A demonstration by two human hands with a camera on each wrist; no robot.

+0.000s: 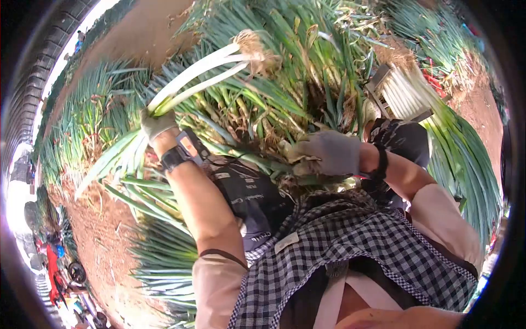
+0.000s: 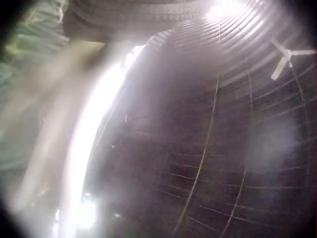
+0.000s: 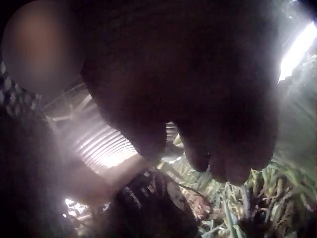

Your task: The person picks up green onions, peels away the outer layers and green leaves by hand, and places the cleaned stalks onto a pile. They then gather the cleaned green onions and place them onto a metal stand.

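Note:
In a pale grey glove, my left hand (image 1: 158, 124) grips several long onions by the green part above their white stems (image 1: 200, 68). Their roots (image 1: 249, 46) point up and to the right, and the leaves (image 1: 118, 156) trail down and left. Blurred pale stems (image 2: 52, 99) hang below the glove (image 2: 133, 20) in the left wrist view. My right hand (image 1: 329, 153), also gloved, is low over the heap by my lap, beside dry leaf scraps (image 1: 293, 156). In the right wrist view its dark fingers (image 3: 225, 163) point down, apart from the thumb.
Unpeeled onions (image 1: 263, 109) are heaped across the front. To the right, white-stemmed onions (image 1: 408, 90) lie in a low frame (image 1: 378, 77). More bunches stand left (image 1: 93, 120) and far right (image 1: 438, 38) on brown soil (image 1: 98, 236). A ribbed roof (image 2: 198, 124) arches overhead.

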